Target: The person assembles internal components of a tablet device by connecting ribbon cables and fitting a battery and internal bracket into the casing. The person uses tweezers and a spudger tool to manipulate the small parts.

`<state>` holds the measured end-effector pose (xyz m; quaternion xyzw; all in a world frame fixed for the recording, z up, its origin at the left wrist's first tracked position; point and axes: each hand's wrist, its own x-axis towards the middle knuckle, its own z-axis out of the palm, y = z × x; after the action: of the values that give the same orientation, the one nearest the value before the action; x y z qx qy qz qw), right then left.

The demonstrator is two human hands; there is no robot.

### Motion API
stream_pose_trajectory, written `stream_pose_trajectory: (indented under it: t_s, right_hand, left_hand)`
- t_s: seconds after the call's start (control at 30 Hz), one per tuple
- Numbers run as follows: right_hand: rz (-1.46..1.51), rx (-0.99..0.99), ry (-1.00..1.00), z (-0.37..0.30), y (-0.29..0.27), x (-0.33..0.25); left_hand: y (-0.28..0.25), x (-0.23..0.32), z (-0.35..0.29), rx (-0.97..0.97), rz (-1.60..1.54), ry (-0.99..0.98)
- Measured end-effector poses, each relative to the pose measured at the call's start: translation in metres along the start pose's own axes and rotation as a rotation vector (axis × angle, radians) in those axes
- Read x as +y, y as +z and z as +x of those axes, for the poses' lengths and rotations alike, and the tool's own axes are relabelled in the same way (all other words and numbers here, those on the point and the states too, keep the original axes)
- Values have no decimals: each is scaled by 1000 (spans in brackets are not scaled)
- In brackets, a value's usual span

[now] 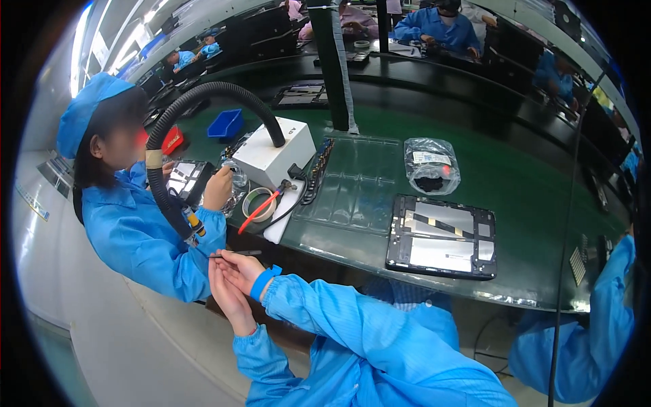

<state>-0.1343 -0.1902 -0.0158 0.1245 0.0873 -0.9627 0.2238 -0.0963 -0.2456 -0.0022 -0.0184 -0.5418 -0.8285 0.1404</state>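
Observation:
My right hand [242, 271], with a blue strap round its wrist, is closed on dark tweezers [249, 253], whose tip points left. Just under it, my left hand [230, 298] is raised with its fingertips together at the tweezers' tip; anything small between them cannot be made out. Both hands are held off the table's front edge, below the nozzle of a black flexible hose [163, 129]. To the right on the green table mat lies an opened tablet-like device [442, 237], with silver panels and a black frame, apart from my hands.
The hose rises from a white box [274, 152]. Near it lie a tape roll [258, 203], red-handled pliers [259, 213], and a blue bin [225, 123]. A clear plastic bag [432, 166] sits behind the device. A co-worker [146, 224] in blue works close on the left; another's sleeve [610, 298] shows right.

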Motion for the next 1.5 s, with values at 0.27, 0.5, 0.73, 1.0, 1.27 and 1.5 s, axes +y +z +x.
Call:
stream_pose_trajectory:
  t_s: [0.27,0.5,0.73,1.0,1.27,1.5]
  right_hand:
    - [14,-19,-93,23,4,-1]
    - [63,-26,-88,28,4,-4]
    - [-49,-23,-41,32,13,5]
    - [-27,-145,-9,45,-15,6]
    - [-139,-75,-424,-227,-16,-92]
    - [-1074,378,-1089,-345,-35,-221]
  left_hand:
    - [6,4,19,-11,46,24]
    - [4,0,30,-24,56,54]
    - [-7,7,39,-55,43,66]
    - [33,2,4,177,11,76]
    - [123,-25,-68,-357,-10,-19]
    - [264,-49,-56,-1364,431,399]
